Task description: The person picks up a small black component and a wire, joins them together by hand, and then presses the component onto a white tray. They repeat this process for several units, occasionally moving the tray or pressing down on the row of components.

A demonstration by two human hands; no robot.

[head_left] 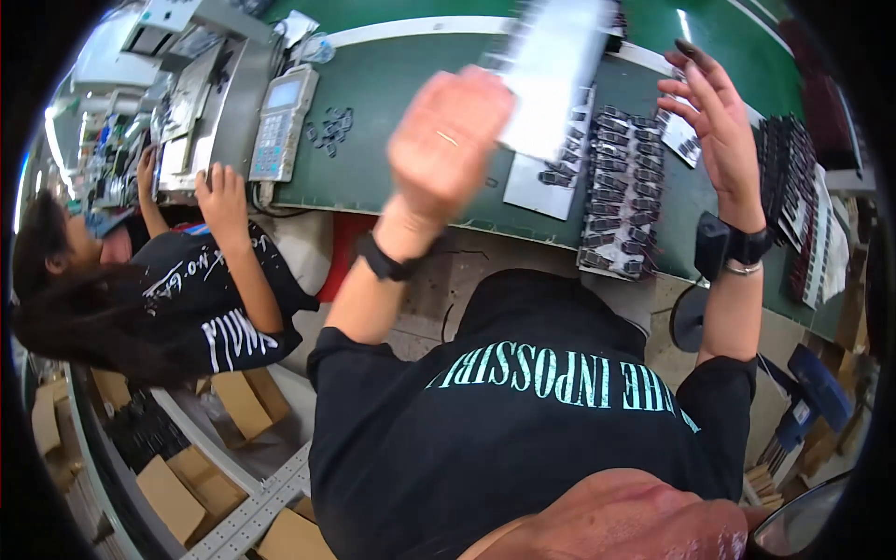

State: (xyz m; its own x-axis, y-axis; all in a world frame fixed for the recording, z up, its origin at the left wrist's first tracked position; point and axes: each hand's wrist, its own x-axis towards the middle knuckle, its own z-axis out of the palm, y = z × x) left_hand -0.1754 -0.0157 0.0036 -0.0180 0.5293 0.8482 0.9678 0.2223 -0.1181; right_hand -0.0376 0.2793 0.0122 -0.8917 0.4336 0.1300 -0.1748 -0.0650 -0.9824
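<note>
My left hand (450, 140), smeared by motion, is at the left edge of a white board (560, 79) raised over the green bench, and appears closed on that edge. The board is blurred too. My right hand (714, 131) is lifted to the right of it, fingers bent and apart; a dark spot shows at one fingertip, too small to name. Between the hands lies a long tray (623, 191) with rows of small black parts with thin leads. A white sheet (541, 185) with a few black parts (557, 175) sits partly under the raised board.
At the right stand more racks of black parts (789, 187). Left on the green bench (373, 103) are a small heap of black parts (330, 131) and a grey keypad device (283, 121). A co-worker (187, 299) sits at the left, near cardboard boxes (191, 490).
</note>
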